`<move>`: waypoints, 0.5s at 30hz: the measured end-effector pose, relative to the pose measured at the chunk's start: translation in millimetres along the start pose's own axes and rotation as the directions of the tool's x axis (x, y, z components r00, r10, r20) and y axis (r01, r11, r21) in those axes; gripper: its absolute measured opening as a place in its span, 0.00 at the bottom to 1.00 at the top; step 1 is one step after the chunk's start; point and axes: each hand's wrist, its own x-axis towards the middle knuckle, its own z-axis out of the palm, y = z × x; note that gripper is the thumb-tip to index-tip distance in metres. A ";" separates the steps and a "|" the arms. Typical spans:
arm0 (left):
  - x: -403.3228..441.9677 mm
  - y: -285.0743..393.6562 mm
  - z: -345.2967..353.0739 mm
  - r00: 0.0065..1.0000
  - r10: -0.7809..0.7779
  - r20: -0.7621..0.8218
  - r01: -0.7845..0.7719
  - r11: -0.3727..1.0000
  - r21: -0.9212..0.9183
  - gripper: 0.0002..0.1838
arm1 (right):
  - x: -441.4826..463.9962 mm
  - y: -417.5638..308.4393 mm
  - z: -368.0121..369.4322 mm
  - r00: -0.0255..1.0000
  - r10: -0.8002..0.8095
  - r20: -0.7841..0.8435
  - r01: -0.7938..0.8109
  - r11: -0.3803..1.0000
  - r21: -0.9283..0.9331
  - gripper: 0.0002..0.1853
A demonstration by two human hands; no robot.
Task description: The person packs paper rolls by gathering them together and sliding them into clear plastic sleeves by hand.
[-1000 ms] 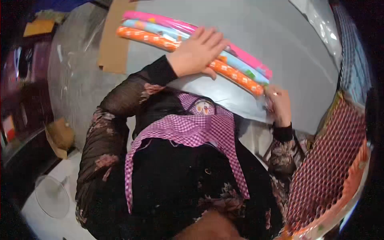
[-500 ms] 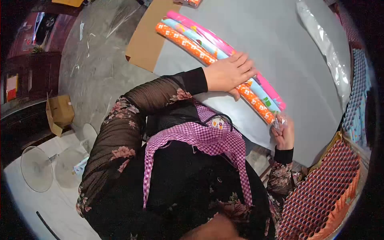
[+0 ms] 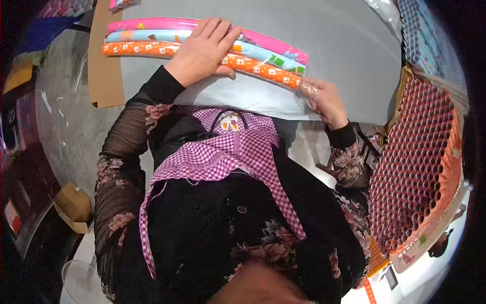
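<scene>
Runs pink along the top roll (image 3: 152,24), upper centre, then light blue on the middle roll (image 3: 139,35), orange with white motifs on the lowest roll (image 3: 139,48) — purple-and-white gingham on the apron (image 3: 202,162), mid-frame

No lettering can be read
Printed patterns cover the wrapped rolls (image 3: 263,55), a picture patch (image 3: 230,123) sits on the checked apron (image 3: 202,162), and any marks on the red strip (image 3: 370,291) are too small to make out.
</scene>
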 end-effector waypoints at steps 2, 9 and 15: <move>2.1 1.5 -3.6 1.000 0.008 -0.005 -0.008 1.000 -0.009 0.54 | 0.1 -1.0 5.3 1.000 0.011 0.002 -0.011 1.000 0.026 0.12; 9.8 11.2 -9.8 0.999 0.027 -0.030 -0.026 0.999 0.046 0.53 | 3.3 8.4 -0.9 0.998 0.034 0.049 -0.042 0.982 0.186 0.10; 10.6 13.5 -9.7 1.000 0.020 0.001 -0.020 0.999 0.032 0.54 | 2.7 2.8 2.5 0.991 0.043 0.126 -0.082 0.942 0.324 0.11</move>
